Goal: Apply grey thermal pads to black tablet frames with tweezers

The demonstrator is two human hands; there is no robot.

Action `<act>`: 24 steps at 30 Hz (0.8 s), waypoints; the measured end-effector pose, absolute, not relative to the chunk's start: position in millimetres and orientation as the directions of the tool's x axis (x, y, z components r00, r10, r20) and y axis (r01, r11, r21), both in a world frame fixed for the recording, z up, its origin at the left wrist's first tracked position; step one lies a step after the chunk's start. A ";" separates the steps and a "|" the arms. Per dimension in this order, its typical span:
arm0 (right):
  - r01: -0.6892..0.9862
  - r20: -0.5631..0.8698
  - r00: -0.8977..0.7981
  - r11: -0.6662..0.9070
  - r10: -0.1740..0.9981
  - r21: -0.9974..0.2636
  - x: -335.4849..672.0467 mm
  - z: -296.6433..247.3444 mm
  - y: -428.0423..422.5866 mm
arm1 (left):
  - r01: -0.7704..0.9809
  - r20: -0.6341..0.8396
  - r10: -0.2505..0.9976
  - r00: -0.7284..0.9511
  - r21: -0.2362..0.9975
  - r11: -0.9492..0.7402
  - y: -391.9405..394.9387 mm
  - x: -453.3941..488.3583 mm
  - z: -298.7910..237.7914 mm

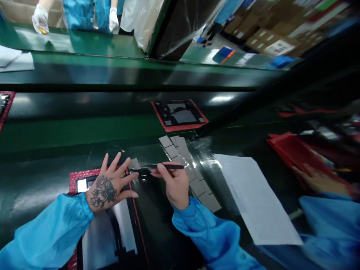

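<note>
The green bench [36,176] carries red-edged panels [94,240]; strips of grey squares [207,198]; a white sheet [255,202].

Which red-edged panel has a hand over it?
The near panel, under the left hand; the far panel and the partly visible panel at the left edge show no hand over them.

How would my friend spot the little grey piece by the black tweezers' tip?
On the dark green worktable, find the person's right hand holding black tweezers. Follow them to the small four-sided grey piece at their tip. Unlike the grey pieces lined up in strips, this one is single.
</note>
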State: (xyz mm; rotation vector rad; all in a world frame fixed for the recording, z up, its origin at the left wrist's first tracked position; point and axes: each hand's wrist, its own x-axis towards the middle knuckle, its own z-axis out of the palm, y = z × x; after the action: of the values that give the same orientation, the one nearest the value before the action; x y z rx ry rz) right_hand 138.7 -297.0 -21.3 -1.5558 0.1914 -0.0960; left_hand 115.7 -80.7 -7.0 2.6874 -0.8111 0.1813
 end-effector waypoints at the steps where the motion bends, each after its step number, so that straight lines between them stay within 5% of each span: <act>1: -0.132 -0.144 0.976 0.084 -0.162 -0.988 139.3 -20.8 -293.5 | -0.537 0.237 -0.483 0.843 0.307 -0.786 -71.3 112.2 0.4; 6: -0.362 -0.365 0.931 0.206 0.027 -0.909 120.3 -16.7 -258.3 | -0.359 0.299 -0.236 0.925 0.481 -0.800 -16.9 69.9 14.1; 10: -0.399 -0.384 0.915 0.155 0.122 -0.904 98.7 -18.2 -229.8 | -0.394 0.299 -0.289 0.909 0.399 -0.828 -2.9 35.5 -14.1; 24: -0.312 -0.306 0.947 0.058 0.097 -0.948 89.6 -35.1 -214.0 | -0.371 0.307 -0.273 0.912 0.332 -0.867 -13.5 27.3 -27.9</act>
State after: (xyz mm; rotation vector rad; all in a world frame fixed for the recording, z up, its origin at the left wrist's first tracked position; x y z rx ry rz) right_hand 89.6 -214.0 -35.1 -1.4828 0.1765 0.3123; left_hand 27.3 -13.5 -27.9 2.6846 -0.4708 0.3526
